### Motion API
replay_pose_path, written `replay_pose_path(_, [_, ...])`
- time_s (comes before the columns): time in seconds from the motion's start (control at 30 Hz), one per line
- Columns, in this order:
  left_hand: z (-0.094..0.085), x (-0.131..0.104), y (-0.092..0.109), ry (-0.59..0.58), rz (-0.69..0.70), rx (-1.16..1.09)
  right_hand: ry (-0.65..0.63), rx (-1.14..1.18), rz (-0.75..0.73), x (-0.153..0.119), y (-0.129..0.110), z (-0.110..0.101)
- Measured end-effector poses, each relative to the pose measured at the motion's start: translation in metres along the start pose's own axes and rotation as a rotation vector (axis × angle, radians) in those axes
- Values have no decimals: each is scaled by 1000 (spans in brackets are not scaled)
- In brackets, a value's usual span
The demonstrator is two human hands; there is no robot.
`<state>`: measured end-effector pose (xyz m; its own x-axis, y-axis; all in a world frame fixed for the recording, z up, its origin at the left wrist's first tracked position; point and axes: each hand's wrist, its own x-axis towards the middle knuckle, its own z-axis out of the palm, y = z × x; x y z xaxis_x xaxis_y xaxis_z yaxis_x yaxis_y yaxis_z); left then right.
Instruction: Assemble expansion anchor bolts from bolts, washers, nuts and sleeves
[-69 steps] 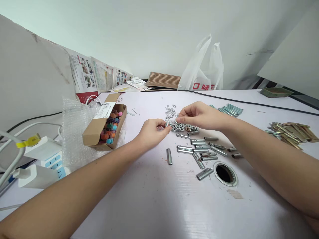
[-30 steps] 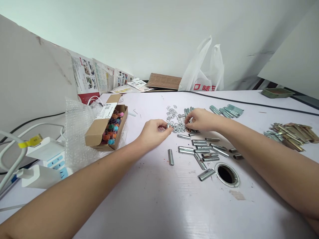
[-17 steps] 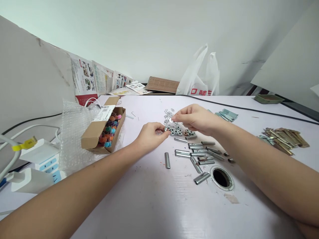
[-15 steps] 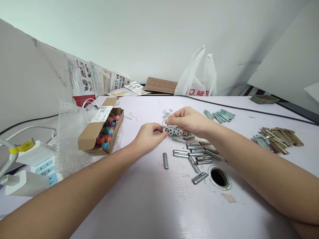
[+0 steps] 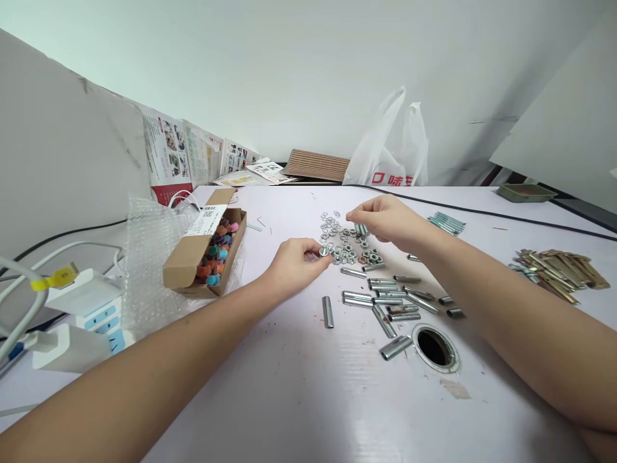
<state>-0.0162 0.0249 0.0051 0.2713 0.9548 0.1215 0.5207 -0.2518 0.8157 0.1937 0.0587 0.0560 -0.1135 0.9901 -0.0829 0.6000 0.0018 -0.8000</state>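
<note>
My left hand (image 5: 299, 265) is closed, with thumb and fingers pinching a small silver metal fitting (image 5: 324, 251) whose ringed end faces up. Its lower part is hidden by the fingers. To the right, my right hand (image 5: 388, 222) hovers over the small hardware with fingertips drawn together. Short silvery pieces (image 5: 360, 229) show just under its fingers; I cannot tell whether they are held. Between the hands lie loose washers (image 5: 330, 225) and a cluster of hex nuts (image 5: 347, 256). Nearer to me are scattered metal sleeves (image 5: 357, 299), one lying apart (image 5: 328, 312).
An open cardboard box (image 5: 182, 267) of coloured plastic pieces stands left, beside bubble wrap (image 5: 154, 270) and a power strip (image 5: 103, 320). Zinc bolts (image 5: 447, 223) and brassy bolts (image 5: 562, 273) lie right. A round hole with metal rim (image 5: 456, 360) opens in the table (image 5: 279, 399).
My right hand has moved right, away from the fitting in my left hand, uncovering more washers and nuts. My left hand keeps its pinch. The whole view has shifted slightly.
</note>
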Motion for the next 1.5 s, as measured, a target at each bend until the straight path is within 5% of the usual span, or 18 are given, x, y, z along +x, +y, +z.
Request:
replay_pose_path(0.1, [0, 1, -1, -1, 5, 0, 82, -184, 5, 12, 7, -3])
replay_pose_path(0.27, [0, 2, -5, 19, 1, -43, 43, -465, -78, 34, 13, 11])
replay_pose_path(0.7, [-2, 1, -1, 25, 82, 42, -57, -386, -34, 55, 28, 22])
replay_pose_path(0.93, [1, 1, -6, 59, 105, 44, -3, -216, -37, 36, 12, 13])
replay_pose_path(1.07, [1, 1, -7, 50, 94, 48, -178, 52, -51, 10, -9, 12])
replay_pose_path(1.2, [-1, 0, -5, 50, 116, 64, -299, 50, -66, -9, -22, 22])
replay_pose_path(1.5, [-1, 1, -4, 39, 74, 55, -226, 54, -47, -12, -18, 24])
